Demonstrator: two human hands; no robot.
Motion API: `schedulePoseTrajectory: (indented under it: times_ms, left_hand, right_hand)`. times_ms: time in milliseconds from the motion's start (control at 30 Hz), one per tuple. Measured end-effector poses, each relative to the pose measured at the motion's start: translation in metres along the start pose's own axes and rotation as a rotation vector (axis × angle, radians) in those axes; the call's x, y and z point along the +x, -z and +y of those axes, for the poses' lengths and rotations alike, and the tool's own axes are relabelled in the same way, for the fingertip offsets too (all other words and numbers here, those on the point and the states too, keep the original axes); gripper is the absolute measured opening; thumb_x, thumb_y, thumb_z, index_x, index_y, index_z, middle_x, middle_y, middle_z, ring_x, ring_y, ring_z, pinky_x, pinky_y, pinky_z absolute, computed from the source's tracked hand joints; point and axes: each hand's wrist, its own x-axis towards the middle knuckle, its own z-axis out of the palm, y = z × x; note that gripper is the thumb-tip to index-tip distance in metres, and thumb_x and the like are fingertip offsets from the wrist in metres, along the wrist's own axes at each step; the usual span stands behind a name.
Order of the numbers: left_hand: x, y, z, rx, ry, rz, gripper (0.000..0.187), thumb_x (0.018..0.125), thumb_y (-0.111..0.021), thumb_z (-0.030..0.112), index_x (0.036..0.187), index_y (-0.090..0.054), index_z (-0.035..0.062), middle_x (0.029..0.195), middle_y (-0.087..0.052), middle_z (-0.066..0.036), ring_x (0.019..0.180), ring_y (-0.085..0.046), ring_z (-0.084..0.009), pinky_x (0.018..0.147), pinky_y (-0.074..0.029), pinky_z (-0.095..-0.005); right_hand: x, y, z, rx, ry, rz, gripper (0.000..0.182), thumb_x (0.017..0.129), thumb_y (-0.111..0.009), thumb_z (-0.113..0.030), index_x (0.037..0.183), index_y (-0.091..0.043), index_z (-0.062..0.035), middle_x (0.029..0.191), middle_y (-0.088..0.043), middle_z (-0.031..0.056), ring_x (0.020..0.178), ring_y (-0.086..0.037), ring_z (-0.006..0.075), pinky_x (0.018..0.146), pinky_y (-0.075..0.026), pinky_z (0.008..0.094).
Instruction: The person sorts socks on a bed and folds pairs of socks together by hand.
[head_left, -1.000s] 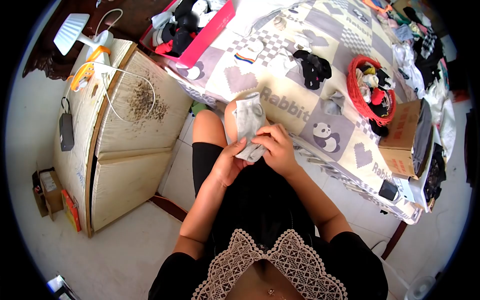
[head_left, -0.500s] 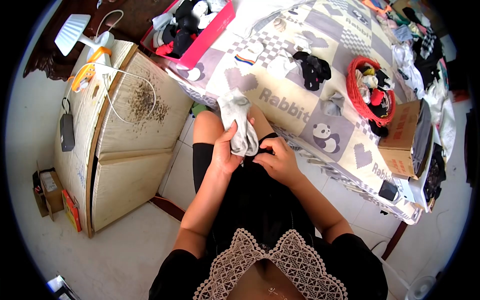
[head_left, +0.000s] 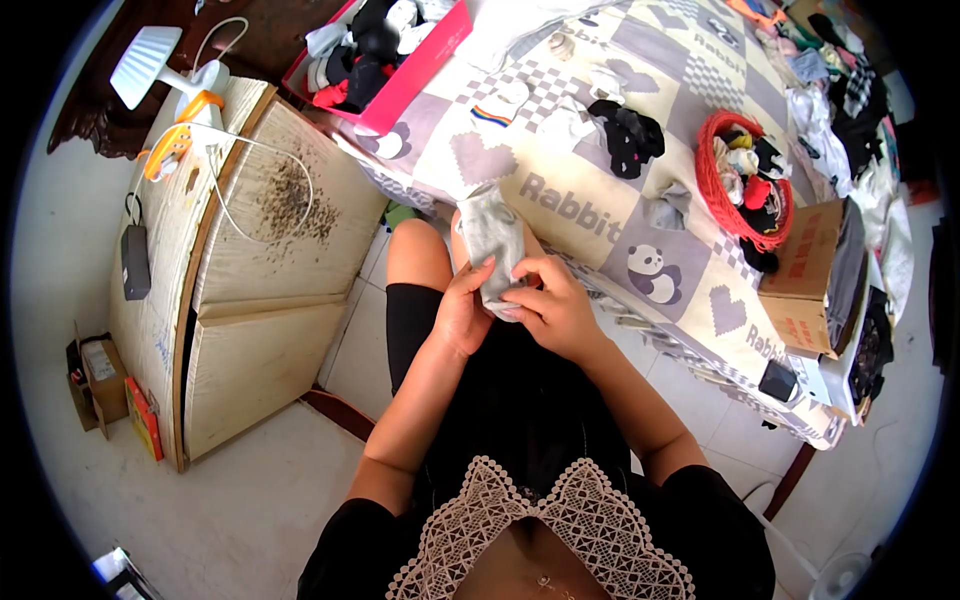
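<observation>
A light grey sock (head_left: pixel 492 238) is held above my lap, its far end pointing toward the bed. My left hand (head_left: pixel 464 308) grips its near left side, thumb on top. On the near right side, my right hand (head_left: pixel 553 307) has its thumb and fingers closed on the fabric. Across the bed lie a white sock with rainbow stripes (head_left: pixel 501 103), a white sock (head_left: pixel 566 123), black socks (head_left: pixel 630 140) and a grey sock (head_left: pixel 668 207).
A pink box (head_left: pixel 425 70) of socks sits at the bed's far left corner. A red basket (head_left: pixel 712 180) with more socks stands at right, beside a cardboard box (head_left: pixel 797 275). To the left is a wooden cabinet (head_left: pixel 265 370) carrying a white lamp (head_left: pixel 150 68) and cables.
My right hand has moved from beside the grey sock onto its near end and taken hold. The sock and my left hand have shifted slightly to the right.
</observation>
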Motion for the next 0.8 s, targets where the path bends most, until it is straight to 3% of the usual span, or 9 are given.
schedulePoseTrajectory:
  times_ms: [100,233,333,400,633,733,800]
  left_hand:
    - [0.001,0.003,-0.002,0.049,0.022,0.091,0.04,0.093,-0.049,0.028,0.125,-0.047,0.0033,0.114,-0.058,-0.008,0.102,-0.058,-0.0207,0.089,-0.045,-0.0341]
    - [0.002,0.006,-0.003,0.049,0.027,0.089,0.039,0.093,-0.048,0.029,0.123,-0.048,0.0046,0.112,-0.059,-0.007,0.102,-0.057,-0.0192,0.088,-0.045,-0.0342]
    - [0.001,0.004,-0.001,0.051,0.019,0.109,0.041,0.092,-0.051,0.028,0.122,-0.047,0.0004,0.11,-0.059,-0.009,0.102,-0.058,-0.0202,0.087,-0.046,-0.0343]
    - [0.0,0.005,0.001,0.119,0.022,0.076,0.035,0.092,-0.053,0.022,0.117,-0.05,-0.0005,0.106,-0.06,-0.009,0.095,-0.06,-0.0194,0.082,-0.049,-0.0328]
    - [0.004,0.021,-0.009,0.099,0.11,0.002,0.025,0.087,-0.056,0.012,0.108,-0.054,-0.0019,0.094,-0.064,-0.008,0.083,-0.063,-0.0166,0.075,-0.051,-0.0303]
    - [0.005,0.023,-0.013,0.05,0.148,-0.044,0.026,0.086,-0.054,0.008,0.109,-0.053,-0.0022,0.096,-0.063,-0.009,0.084,-0.063,-0.0168,0.075,-0.052,-0.03]
    - [0.003,0.017,-0.013,0.112,0.091,0.022,0.027,0.083,-0.052,0.004,0.11,-0.053,-0.0016,0.1,-0.063,-0.01,0.084,-0.064,-0.0177,0.076,-0.052,-0.0298]
  right_hand:
    - [0.0,0.0,-0.005,0.158,-0.144,0.062,0.019,0.075,-0.068,-0.003,0.093,-0.067,-0.0008,0.105,-0.053,0.0079,0.081,-0.054,0.0195,0.071,-0.045,0.0282]
    - [-0.003,-0.004,0.002,0.338,-0.203,0.17,0.017,0.076,-0.067,-0.007,0.093,-0.067,-0.003,0.101,-0.055,0.0063,0.077,-0.054,0.0199,0.069,-0.046,0.029]
    - [-0.005,0.007,0.001,0.269,-0.195,0.083,0.022,0.075,-0.068,-0.008,0.096,-0.067,-0.0044,0.104,-0.054,0.0054,0.08,-0.054,0.0211,0.071,-0.046,0.0305]
    - [-0.005,0.014,-0.005,-0.025,0.015,-0.06,0.026,0.072,-0.069,-0.008,0.098,-0.067,-0.0071,0.107,-0.054,0.0035,0.084,-0.053,0.0226,0.073,-0.047,0.0324]
    - [-0.006,0.009,-0.002,-0.326,0.094,-0.006,0.025,0.067,-0.071,-0.01,0.092,-0.067,-0.0104,0.108,-0.055,-0.0005,0.086,-0.052,0.0226,0.072,-0.047,0.0335]
    - [-0.004,0.007,0.0,-0.246,0.16,0.081,0.024,0.067,-0.07,-0.007,0.09,-0.066,-0.0086,0.099,-0.058,0.0001,0.082,-0.053,0.0217,0.069,-0.048,0.033]
    - [-0.007,0.001,0.006,0.041,-0.012,0.012,0.02,0.068,-0.068,-0.003,0.087,-0.066,-0.0068,0.089,-0.061,0.0014,0.075,-0.054,0.0202,0.067,-0.047,0.0308]
